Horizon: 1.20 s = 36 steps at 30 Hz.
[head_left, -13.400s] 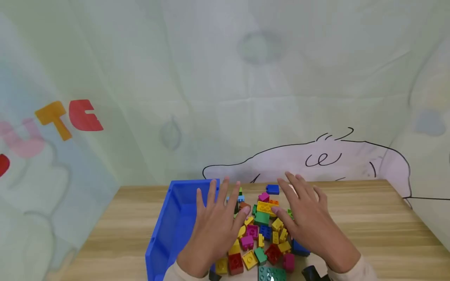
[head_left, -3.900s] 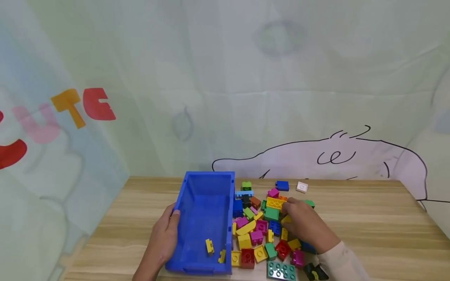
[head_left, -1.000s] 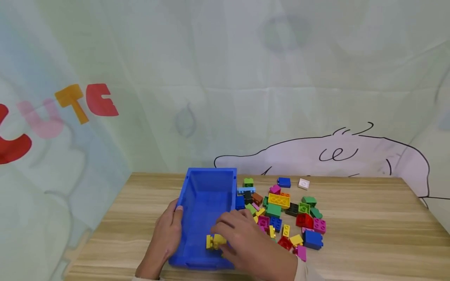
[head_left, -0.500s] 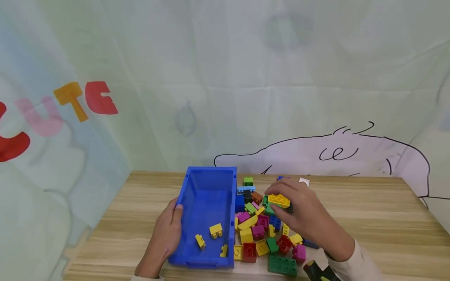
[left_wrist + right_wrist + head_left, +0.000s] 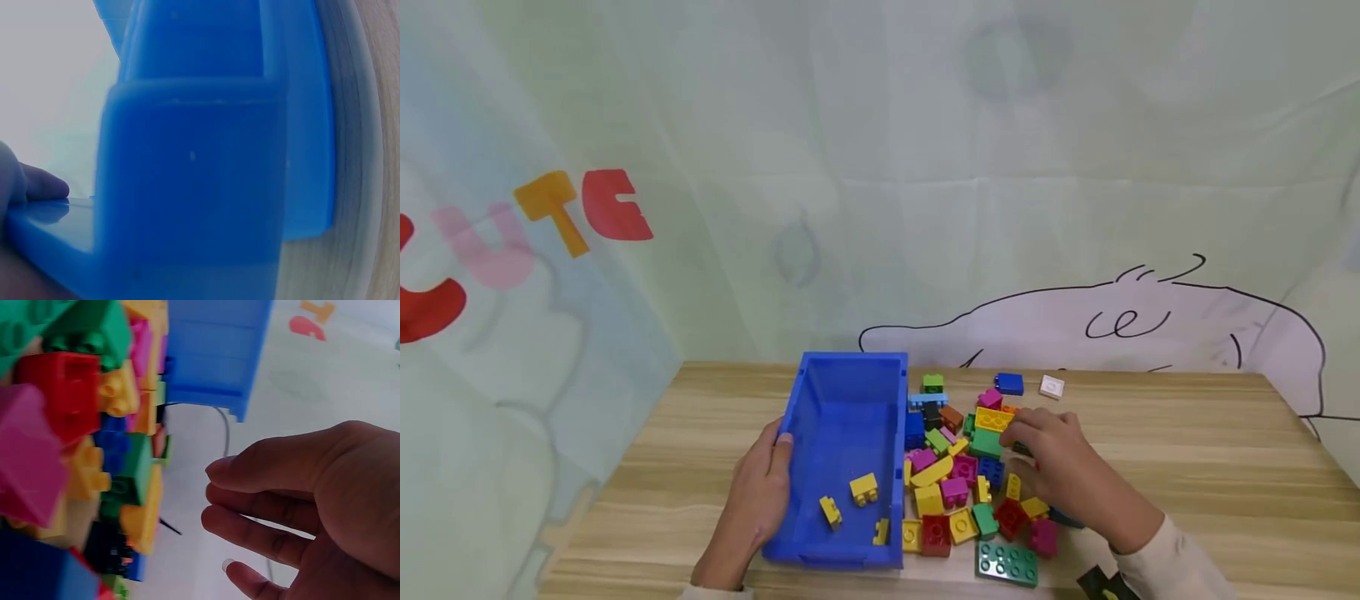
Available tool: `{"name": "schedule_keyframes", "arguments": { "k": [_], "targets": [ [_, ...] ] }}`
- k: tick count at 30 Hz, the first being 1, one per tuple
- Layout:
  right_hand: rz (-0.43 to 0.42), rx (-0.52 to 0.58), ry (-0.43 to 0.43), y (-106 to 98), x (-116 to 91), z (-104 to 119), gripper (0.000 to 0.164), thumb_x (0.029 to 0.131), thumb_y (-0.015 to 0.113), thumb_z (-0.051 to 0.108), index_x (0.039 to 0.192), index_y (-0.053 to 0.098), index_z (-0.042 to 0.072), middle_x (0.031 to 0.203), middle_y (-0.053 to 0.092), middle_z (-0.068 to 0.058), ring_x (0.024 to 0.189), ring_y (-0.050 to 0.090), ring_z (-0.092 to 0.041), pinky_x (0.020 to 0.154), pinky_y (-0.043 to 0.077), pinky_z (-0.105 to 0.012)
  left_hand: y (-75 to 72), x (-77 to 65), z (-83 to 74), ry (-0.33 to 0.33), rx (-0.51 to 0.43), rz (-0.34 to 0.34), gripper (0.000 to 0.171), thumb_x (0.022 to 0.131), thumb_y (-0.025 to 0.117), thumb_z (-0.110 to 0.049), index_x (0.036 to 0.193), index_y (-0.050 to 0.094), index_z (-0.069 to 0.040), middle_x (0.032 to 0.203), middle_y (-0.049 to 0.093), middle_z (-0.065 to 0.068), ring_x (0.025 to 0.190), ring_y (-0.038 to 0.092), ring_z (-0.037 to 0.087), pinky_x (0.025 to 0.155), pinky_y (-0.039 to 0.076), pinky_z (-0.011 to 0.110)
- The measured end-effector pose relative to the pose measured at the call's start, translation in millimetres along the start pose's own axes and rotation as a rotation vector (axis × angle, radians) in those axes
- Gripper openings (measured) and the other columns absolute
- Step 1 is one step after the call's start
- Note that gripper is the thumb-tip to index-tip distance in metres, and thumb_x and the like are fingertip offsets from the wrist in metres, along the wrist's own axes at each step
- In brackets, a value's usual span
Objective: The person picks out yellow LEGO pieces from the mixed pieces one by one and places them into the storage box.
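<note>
My left hand [image 5: 752, 492] grips the left wall of a blue plastic bin [image 5: 791, 442], thumb over the rim. In the left wrist view the thumb [image 5: 47, 186] lies on the bin's edge [image 5: 200, 94]. Three yellow toy bricks lie on the bin's floor, among them a yellow brick [image 5: 863, 489]. Over the right part of the brick pile is my right hand [image 5: 1063, 454], near a yellow eight-stud-size brick [image 5: 992, 419] and a green brick [image 5: 987, 443]. The right wrist view shows this hand [image 5: 281, 494] with loosely bent fingers and nothing between them.
Mixed toy bricks lie close along the bin's right side, including a red brick [image 5: 936, 535] and a dark green plate brick [image 5: 1007, 563]. A blue brick [image 5: 1010, 383] and a white piece [image 5: 1052, 387] lie near the wooden table's [image 5: 1210, 467] back edge, before a printed cloth [image 5: 1000, 208].
Earlier, both hands were over the pile; the left now holds the bin. Within the last second the right hand let go of a yellow brick in the bin and moved right, back over the pile.
</note>
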State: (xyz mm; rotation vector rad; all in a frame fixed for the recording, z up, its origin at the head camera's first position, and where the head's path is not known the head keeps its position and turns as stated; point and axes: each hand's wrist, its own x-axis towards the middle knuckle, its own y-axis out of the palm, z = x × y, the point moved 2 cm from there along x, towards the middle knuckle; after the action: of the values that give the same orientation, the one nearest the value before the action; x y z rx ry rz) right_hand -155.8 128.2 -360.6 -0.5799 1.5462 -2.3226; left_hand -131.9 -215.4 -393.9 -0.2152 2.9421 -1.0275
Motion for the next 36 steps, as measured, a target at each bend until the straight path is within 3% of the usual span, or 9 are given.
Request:
{"name": "schedule_keyframes", "arguments": {
  "k": [6,11,18,25,28,32,36],
  "targets": [
    [0.065,0.011,0.012,14,-2,-11,0.019,0.074,0.087,0.003,0.087,0.076,0.013,0.092,0.071,0.002,0.094,0.063,-0.022,0.077,0.035,-0.042,0.0,0.3,-0.7,-0.004,-0.001,0.015,0.05,0.11,0.027,-0.032,0.148,0.04,-0.003,0.148,0.047,0.025,0.139,0.04,0.044,0.112,0.033,0.066],
    [0.103,-0.017,0.028,24,-2,-14,0.02,0.073,0.088,0.003,0.088,0.077,0.011,0.093,0.071,0.002,0.096,0.064,-0.022,0.081,0.043,-0.047,-0.4,0.1,-0.5,-0.007,-0.004,0.017,0.05,0.11,0.027,-0.032,0.149,0.04,-0.003,0.148,0.047,0.025,0.139,0.04,0.044,0.112,0.032,0.066],
    [0.152,-0.014,0.047,32,-5,-16,0.02,0.07,0.09,0.004,0.085,0.077,0.01,0.105,0.074,-0.008,0.11,0.064,-0.034,0.085,0.046,-0.054,-1.2,0.4,-2.4,0.015,0.002,0.005,0.05,0.11,0.028,-0.031,0.148,0.041,-0.002,0.146,0.049,0.026,0.137,0.042,0.045,0.111,0.034,0.066],
    [0.205,0.004,0.084,37,-3,-17,0.019,0.07,0.091,0.006,0.08,0.076,0.012,0.089,0.068,0.002,0.091,0.064,-0.022,0.081,0.045,-0.049,-1.8,1.2,-0.5,0.005,-0.006,0.013,0.05,0.11,0.027,-0.032,0.148,0.04,-0.003,0.148,0.047,0.025,0.138,0.041,0.044,0.112,0.033,0.066],
    [0.215,0.036,0.082,38,-2,-18,0.019,0.071,0.09,0.003,0.082,0.076,0.01,0.088,0.066,0.001,0.085,0.062,-0.019,0.083,0.053,-0.048,-1.7,0.9,0.0,0.005,-0.009,0.009,0.05,0.11,0.028,-0.032,0.148,0.04,-0.003,0.147,0.048,0.025,0.138,0.042,0.044,0.112,0.034,0.066],
    [0.233,0.08,0.075,38,-2,-18,0.019,0.073,0.087,-0.001,0.086,0.076,0.007,0.09,0.067,-0.002,0.084,0.065,-0.019,0.079,0.063,-0.045,-1.2,-0.4,0.3,0.007,-0.012,0.001,0.049,0.11,0.028,-0.03,0.147,0.041,-0.002,0.146,0.049,0.026,0.137,0.043,0.044,0.111,0.034,0.066],
    [0.232,0.081,0.052,32,-3,-15,0.018,0.073,0.087,0.001,0.087,0.076,0.006,0.093,0.069,-0.004,0.089,0.067,-0.022,0.078,0.064,-0.044,0.0,-0.8,0.4,0.004,-0.01,0.01,0.049,0.11,0.028,-0.03,0.148,0.041,-0.002,0.147,0.047,0.026,0.138,0.041,0.045,0.111,0.034,0.066]
  ]
}}
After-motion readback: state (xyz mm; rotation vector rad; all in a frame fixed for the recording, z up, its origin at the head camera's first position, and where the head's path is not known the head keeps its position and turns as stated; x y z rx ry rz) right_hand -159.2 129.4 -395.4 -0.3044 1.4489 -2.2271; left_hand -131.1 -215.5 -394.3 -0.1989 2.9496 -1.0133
